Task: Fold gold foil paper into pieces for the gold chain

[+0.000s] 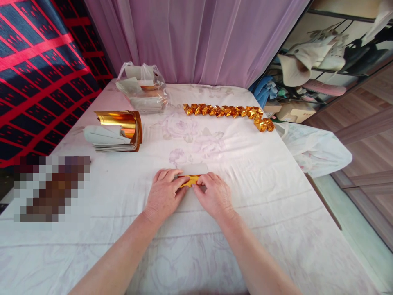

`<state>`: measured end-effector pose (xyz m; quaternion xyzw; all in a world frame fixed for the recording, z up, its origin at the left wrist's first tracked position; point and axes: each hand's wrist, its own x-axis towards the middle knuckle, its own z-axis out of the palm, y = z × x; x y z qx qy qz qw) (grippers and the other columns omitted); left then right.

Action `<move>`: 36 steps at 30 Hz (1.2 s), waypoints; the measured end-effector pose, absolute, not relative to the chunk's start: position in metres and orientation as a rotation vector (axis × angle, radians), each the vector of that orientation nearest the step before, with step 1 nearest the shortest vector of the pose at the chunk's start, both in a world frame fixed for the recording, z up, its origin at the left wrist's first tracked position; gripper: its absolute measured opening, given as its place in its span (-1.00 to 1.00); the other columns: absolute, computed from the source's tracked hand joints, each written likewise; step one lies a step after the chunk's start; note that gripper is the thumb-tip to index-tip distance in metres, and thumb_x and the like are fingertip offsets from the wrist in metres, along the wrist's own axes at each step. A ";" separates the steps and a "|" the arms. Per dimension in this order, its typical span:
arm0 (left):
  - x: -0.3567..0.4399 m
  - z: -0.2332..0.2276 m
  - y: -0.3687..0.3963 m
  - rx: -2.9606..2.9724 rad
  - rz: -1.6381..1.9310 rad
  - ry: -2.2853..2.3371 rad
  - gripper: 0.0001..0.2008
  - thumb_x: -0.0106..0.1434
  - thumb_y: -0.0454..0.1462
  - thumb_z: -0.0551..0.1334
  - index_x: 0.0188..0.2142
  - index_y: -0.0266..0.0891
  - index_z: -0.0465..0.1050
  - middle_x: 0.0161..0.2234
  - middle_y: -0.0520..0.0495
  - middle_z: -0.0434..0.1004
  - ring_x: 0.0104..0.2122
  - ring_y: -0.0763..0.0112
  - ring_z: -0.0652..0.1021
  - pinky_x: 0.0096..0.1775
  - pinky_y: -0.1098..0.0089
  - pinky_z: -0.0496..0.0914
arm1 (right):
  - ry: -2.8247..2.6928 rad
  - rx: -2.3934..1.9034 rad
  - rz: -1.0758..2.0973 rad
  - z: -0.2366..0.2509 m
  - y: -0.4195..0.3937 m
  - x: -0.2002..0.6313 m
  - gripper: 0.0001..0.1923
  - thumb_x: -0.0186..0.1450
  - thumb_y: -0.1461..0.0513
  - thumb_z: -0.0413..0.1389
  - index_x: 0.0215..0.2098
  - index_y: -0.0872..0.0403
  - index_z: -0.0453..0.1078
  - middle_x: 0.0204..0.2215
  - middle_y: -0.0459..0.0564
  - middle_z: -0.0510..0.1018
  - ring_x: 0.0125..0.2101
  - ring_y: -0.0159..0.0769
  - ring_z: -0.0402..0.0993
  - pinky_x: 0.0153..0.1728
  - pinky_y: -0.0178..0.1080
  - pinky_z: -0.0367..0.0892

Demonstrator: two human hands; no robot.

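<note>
Head view looks down on a table covered with a white flowered cloth (251, 196). At about 9 o'clock a blurred patch (52, 188) hides something on the cloth; what it is I cannot tell. At about 10 o'clock lies a stack of paper sheets (107, 141), white on one side and gold on the other, and the top sheet curls up and shows the gold. At about 11 o'clock stands a clear plastic bag (143, 88); inside it are more flat sheets, pale with a little gold showing.

At the centre, the left hand (162, 194) presses on a small sheet of gold paper (190, 180) with the fingers bent down on its left end. The sheet lies flat on the cloth, its white side visible just above the fingers and a gold folded edge between both hands. The right hand (215, 194) pinches the right end of the same sheet, fingers closed on it.

At about 1 o'clock, well apart from the hands, a row of folded gold pieces (227, 111) lies along the far side and turns at its right end.
</note>
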<state>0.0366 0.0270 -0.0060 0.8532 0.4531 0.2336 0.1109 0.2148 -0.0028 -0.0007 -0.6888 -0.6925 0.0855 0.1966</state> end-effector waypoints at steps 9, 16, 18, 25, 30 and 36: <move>0.036 -0.006 0.027 2.491 0.692 1.326 -0.78 0.35 -0.21 0.19 -0.08 -0.05 0.59 -0.03 -0.10 0.52 -0.04 0.15 0.43 0.06 0.02 0.33 | -1.768 -1.823 0.586 -0.007 0.004 0.234 -0.87 0.17 0.33 0.12 -0.32 0.01 0.45 -0.38 -0.12 0.52 -0.49 -0.41 0.38 -0.39 -0.32 0.26; 0.037 -0.006 0.027 2.494 0.696 1.338 -0.80 0.33 -0.23 0.21 -0.09 -0.05 0.57 -0.03 -0.08 0.52 -0.04 0.15 0.43 0.06 0.04 0.32 | -1.741 -1.749 0.706 -0.007 0.005 0.241 -0.82 0.17 0.38 0.08 -0.34 0.03 0.46 -0.36 -0.12 0.51 -0.50 -0.45 0.37 -0.40 -0.34 0.29; 0.040 -0.005 0.026 2.487 0.688 1.365 -0.81 0.30 -0.21 0.25 -0.10 -0.07 0.55 -0.03 -0.08 0.51 -0.04 0.13 0.43 0.05 0.04 0.31 | -1.753 -1.749 0.697 -0.006 0.005 0.241 -0.82 0.18 0.38 0.08 -0.34 0.03 0.47 -0.34 -0.11 0.51 -0.49 -0.44 0.38 -0.38 -0.33 0.29; 0.053 -0.004 0.023 2.444 0.694 1.467 -0.78 0.31 -0.05 0.25 -0.18 -0.11 0.49 -0.13 -0.09 0.49 -0.11 0.12 0.43 0.00 0.05 0.28 | -1.805 -1.764 0.673 -0.006 0.004 0.239 -0.80 0.19 0.40 0.09 -0.32 0.03 0.47 -0.31 -0.09 0.53 -0.44 -0.40 0.42 -0.32 -0.29 0.30; 0.052 -0.003 0.024 2.389 0.684 1.488 -0.89 0.28 -0.26 0.26 -0.18 -0.10 0.50 -0.13 -0.05 0.50 -0.11 0.15 0.43 0.01 0.07 0.27 | -1.797 -1.765 0.652 -0.008 0.004 0.239 -0.80 0.19 0.40 0.08 -0.33 0.02 0.48 -0.32 -0.10 0.53 -0.44 -0.40 0.42 -0.32 -0.30 0.29; 0.045 -0.001 0.026 2.383 0.630 1.429 -0.79 0.28 -0.32 0.22 -0.11 -0.10 0.54 -0.07 -0.04 0.51 -0.05 0.18 0.42 0.06 0.09 0.27 | -1.809 -1.758 0.652 -0.009 0.005 0.240 -0.81 0.18 0.40 0.08 -0.33 0.04 0.48 -0.33 -0.09 0.52 -0.44 -0.41 0.41 -0.33 -0.31 0.28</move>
